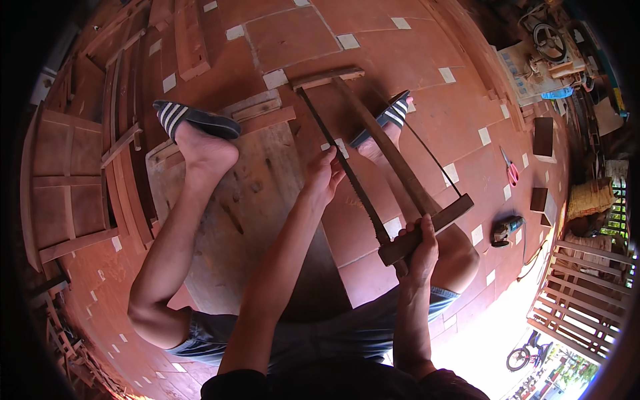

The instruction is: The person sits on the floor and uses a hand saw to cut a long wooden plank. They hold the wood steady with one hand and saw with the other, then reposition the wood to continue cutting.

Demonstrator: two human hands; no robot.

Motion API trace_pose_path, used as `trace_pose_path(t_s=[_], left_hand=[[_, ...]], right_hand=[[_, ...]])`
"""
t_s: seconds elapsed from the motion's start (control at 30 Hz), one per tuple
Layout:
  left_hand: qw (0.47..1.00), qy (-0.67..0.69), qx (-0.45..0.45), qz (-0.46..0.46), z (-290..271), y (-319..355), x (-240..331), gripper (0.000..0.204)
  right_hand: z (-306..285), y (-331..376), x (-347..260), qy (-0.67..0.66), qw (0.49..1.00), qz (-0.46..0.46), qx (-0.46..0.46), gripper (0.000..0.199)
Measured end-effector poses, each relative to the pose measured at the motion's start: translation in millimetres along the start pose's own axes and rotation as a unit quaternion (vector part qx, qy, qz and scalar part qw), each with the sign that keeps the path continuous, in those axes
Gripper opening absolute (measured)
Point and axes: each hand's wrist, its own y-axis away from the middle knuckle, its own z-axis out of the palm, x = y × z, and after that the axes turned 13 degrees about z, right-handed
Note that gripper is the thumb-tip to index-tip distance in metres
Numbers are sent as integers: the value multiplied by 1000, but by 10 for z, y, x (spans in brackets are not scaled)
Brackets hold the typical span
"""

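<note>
A wooden frame saw (382,139) lies slantwise in front of me, above the floor between my legs. Its toothed blade (360,189) runs along the left side, and a thin tension cord or rod stretches along the right. My right hand (423,256) is wrapped round the near end bar, by the lower end of the blade. Halfway along the blade, my left hand (323,176) has its fingers curled against the metal, seemingly pinching it. The far end bar (328,77) hangs near my right sandal (387,120).
A worn wooden board (247,200) lies beneath my left leg, with wood strips (257,110) at its far end. Framed panels (73,187) and planks stand left. Red-handled scissors (511,172), wood blocks (543,137) and a corded power tool (507,231) rest on the tiled floor at right.
</note>
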Motion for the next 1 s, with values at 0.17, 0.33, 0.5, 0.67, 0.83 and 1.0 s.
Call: trace_pose_path(t_s=[0.17,0.33,0.5,0.67,0.83,1.0], left_hand=[[1000,-6,-1,27,165,-75,165,14],[996,-37,-33,80,633,67,596,14],[988,43,-82,120,992,209,1109,22],[981,89,-125,116,1048,282,1355,23],[970,85,-142,176,847,115,1572,24],[964,101,-167,180,967,165,1691,28]], right_hand=[[39,-52,-98,-45,999,-10,-18,30],[85,15,-198,-196,971,73,-116,33],[504,273,-393,-306,900,210,-229,37],[1043,270,-476,-260,908,155,-290,48],[1596,355,-506,-193,905,119,-361,45],[1835,431,-686,-188,913,127,-338,39]])
